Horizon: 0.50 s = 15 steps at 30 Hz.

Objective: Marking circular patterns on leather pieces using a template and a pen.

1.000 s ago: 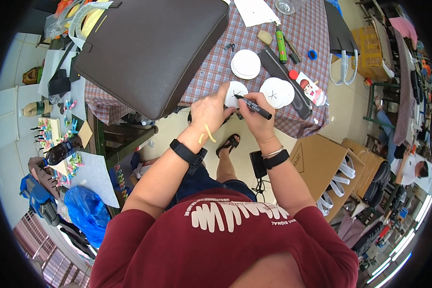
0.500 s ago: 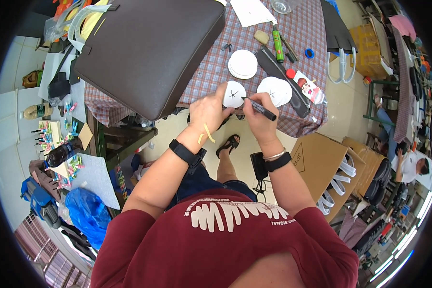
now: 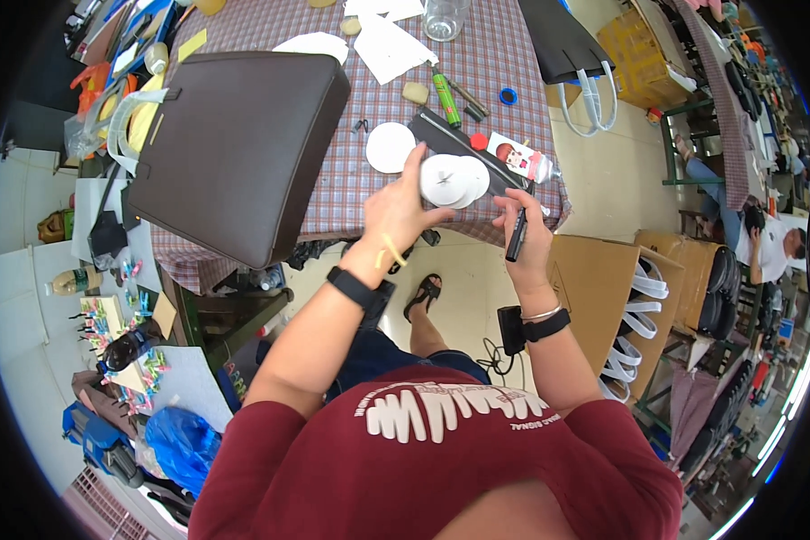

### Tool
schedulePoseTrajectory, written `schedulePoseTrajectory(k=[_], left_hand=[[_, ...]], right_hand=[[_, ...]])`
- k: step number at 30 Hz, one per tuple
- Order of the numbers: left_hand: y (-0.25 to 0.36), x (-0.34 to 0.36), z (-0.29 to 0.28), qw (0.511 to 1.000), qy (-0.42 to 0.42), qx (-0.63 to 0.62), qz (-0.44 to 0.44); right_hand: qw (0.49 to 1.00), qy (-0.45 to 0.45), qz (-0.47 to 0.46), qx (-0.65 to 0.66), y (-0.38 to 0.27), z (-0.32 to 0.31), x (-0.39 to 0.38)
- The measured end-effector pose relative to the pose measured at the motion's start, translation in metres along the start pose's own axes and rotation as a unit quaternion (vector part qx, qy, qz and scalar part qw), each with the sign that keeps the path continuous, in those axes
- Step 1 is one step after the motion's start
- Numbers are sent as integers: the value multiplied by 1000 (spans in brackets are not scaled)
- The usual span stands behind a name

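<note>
Near the edge of the checked tablecloth [image 3: 344, 184], white discs [image 3: 434, 191] overlap in an uneven pile, top one marked, right of a blank-topped stack [image 3: 391, 148]. My left hand [image 3: 398, 212]: thumb and index spread around the pile's left side; can't tell if they touch. My right hand [image 3: 533, 236] pinches the black marker [image 3: 516, 236]. Risks: a thumb nudge could slide the loose pile; an uncapped tip could streak the cloth. Cap state unclear.

Red-and-blue plaid-covered table [image 3: 337, 184]: dark-brown rectangular bag [image 3: 234, 148], left; white round discs [image 3: 391, 148], near side; black zippered strip [image 3: 459, 144], beyond discs; green cylindrical marker [image 3: 445, 97], farther; clear glass tumbler [image 3: 444, 24], far side.
</note>
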<state>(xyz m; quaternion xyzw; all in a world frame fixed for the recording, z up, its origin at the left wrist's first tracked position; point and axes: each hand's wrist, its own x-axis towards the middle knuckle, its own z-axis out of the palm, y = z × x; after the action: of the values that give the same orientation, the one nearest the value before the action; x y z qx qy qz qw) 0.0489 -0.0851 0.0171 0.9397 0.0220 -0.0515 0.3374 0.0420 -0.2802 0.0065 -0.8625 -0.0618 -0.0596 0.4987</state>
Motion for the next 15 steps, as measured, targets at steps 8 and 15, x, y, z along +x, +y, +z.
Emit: schedulePoseTrajectory(k=[8, 15], left_hand=[[-71, 44, -11, 979, 179, 70, -73], [1, 28, -40, 862, -99, -478, -138]], right_hand=[[989, -73, -125, -37, -19, 13, 16], [981, -52, -84, 169, -49, 8, 46]])
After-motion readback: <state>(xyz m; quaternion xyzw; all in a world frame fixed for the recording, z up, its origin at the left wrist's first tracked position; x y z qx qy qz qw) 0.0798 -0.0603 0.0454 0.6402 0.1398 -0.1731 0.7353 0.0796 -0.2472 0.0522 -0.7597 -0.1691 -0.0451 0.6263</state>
